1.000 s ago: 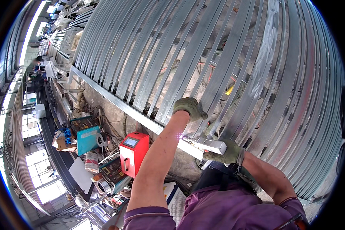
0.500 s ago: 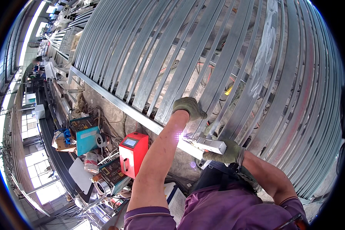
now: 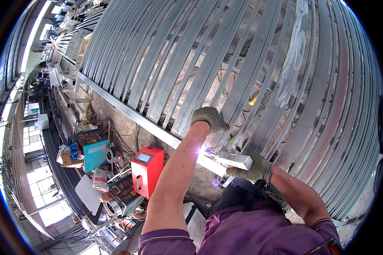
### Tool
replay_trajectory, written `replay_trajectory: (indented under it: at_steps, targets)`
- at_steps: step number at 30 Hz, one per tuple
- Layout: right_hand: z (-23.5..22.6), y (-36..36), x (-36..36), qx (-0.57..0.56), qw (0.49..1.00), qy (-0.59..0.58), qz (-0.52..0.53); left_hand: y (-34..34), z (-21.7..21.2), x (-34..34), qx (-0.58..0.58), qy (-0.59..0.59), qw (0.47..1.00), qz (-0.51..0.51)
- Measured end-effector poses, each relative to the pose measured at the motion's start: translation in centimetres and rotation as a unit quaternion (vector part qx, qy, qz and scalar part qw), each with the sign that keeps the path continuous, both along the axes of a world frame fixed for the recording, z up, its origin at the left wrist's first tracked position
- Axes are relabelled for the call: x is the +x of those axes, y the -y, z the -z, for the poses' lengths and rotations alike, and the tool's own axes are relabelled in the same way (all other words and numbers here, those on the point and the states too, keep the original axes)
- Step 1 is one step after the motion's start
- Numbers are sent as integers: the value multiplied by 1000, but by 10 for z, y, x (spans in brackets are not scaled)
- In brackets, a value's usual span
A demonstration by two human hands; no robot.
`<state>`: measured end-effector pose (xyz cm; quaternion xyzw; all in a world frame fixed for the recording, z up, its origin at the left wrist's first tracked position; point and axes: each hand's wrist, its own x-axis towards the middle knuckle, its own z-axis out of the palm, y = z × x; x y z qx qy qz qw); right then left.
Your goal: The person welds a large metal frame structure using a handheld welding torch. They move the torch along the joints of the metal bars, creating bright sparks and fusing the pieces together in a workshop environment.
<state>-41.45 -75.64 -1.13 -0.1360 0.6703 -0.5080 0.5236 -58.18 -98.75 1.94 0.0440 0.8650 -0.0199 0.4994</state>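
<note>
The left hand [image 3: 209, 119] rests on the slatted metal frame [image 3: 242, 63], above and a little left of the right hand [image 3: 250, 169]. The right hand grips a welding torch [image 3: 234, 160], whose tip points left to a spark [image 3: 198, 150] just beside it, on the long cross rail [image 3: 127, 114] that runs up and leftward from both hands along the frame's lower edge. Below that rail, left of the left forearm, a boxy welding machine [image 3: 147, 171] stands on the floor. Further left of it sits a second machine [image 3: 93, 146], with a third unit [image 3: 122, 193] lying below and between them, well apart from either hand.
</note>
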Motion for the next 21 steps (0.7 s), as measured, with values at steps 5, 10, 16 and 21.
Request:
replay_trajectory:
  at_steps: [5,10,16,21]
  targets:
    - [3,-2,3,-2,1000,-13,2,-1,0,0,-3,-2,1000,-4]
    - [0,-4,-1,9,1000,-8,-16,1,3,1,-7,-4,1000,-3]
    - [3,-6,2,-15,1000,-7,4,1,4,0,-4,-10,1000,2]
    - [11,-7,7,-16,1000,-4,8,0,5,1,-5,-14,1000,4]
